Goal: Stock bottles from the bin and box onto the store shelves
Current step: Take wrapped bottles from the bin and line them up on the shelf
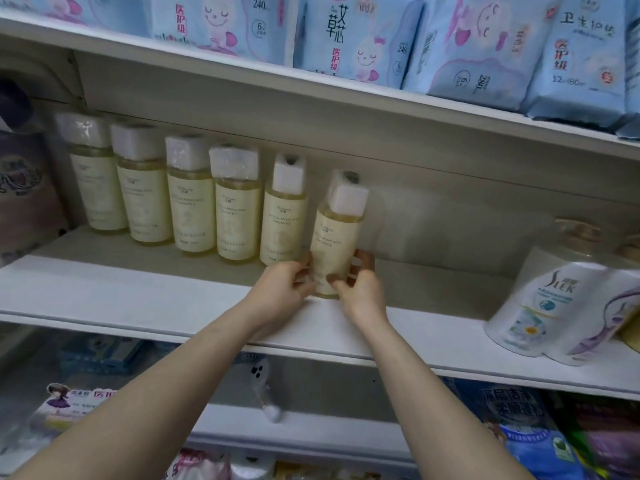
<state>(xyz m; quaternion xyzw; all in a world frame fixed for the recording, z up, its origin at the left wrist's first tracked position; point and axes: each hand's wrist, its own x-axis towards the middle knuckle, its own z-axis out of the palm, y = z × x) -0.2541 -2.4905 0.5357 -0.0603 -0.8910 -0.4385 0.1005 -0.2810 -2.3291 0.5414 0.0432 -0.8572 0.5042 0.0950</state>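
while the white middle shelf (145, 296) already carries a row of five pale yellow bottles (194, 199), i hold the sixth bottle (337, 237) at its base, tilted, left hand (284, 289) and right hand (360, 289) both closed around it, to extend that row.

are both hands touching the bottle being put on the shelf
Touching. The head view shows the left hand and right hand wrapped around the lower part of the bottle, fingers pressed on its label.
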